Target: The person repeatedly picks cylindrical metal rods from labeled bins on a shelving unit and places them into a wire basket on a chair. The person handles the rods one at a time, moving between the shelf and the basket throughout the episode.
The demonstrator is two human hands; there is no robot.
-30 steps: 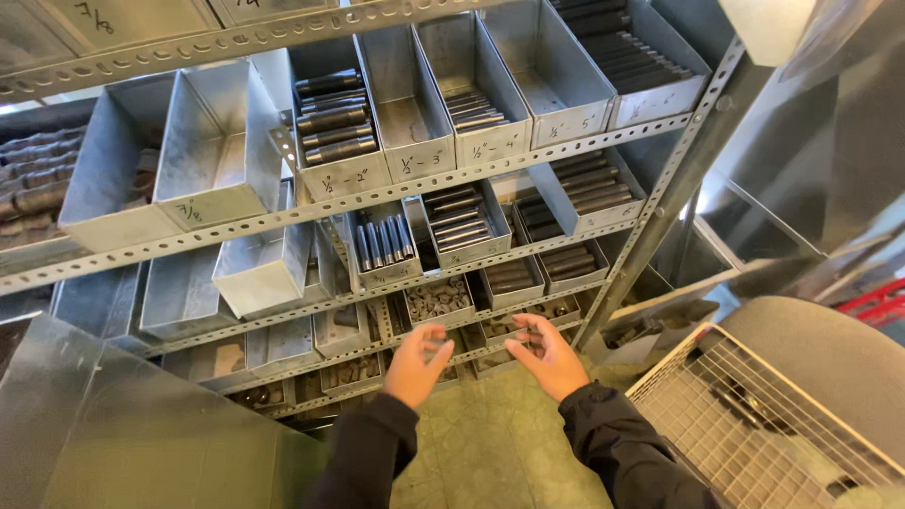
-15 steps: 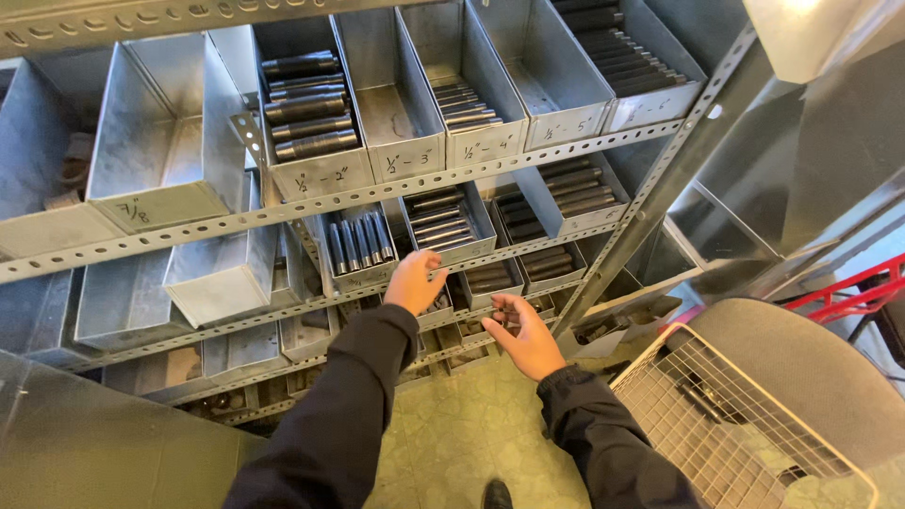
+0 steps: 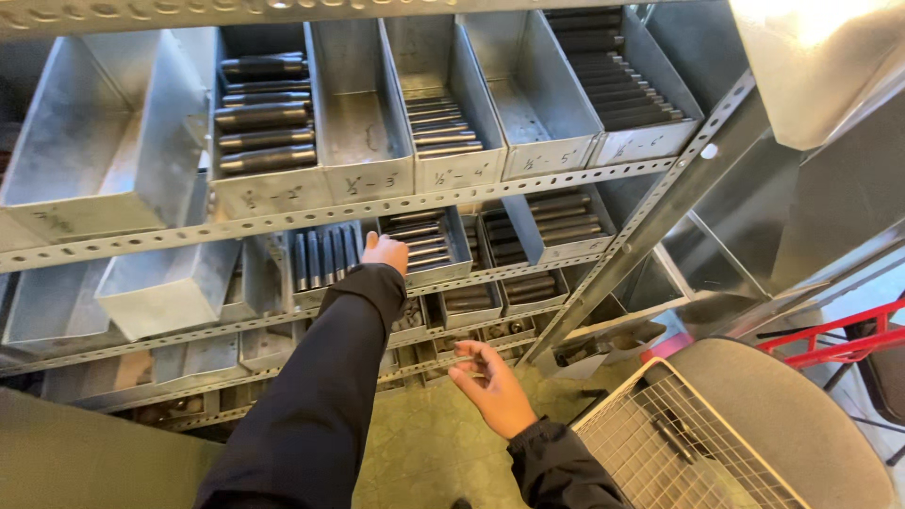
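On the second shelf of the metal rack [image 3: 396,205], the person's left hand [image 3: 386,252] reaches into a small galvanised bin [image 3: 443,247] that holds a stack of dark threaded pipe pieces [image 3: 417,241] lying on their sides. The fingers curl down over the near end of that stack, touching it; whether they have closed round a piece I cannot tell, since the back of the hand hides the fingertips. The black sleeve [image 3: 311,396] runs up from the bottom edge of the view to that bin.

Lower down, in front of the rack's bottom shelves, the right hand [image 3: 490,385] hangs free with the palm turned up and the fingers loosely spread, holding nothing and touching nothing.

Just left of the reached bin, a neighbouring bin [image 3: 325,256] carries dark pipe pieces standing on end. Along the top shelf sit larger grey bins; one toward the left [image 3: 266,123] is stacked with thicker dark pipes, another at the right end [image 3: 613,85] with a long row of thin ones, and a big one at the far left [image 3: 94,141] looks bare inside.

Near the bottom right corner stands a wire basket [image 3: 660,443] on a grey rounded surface, with a dark piece lying in it.
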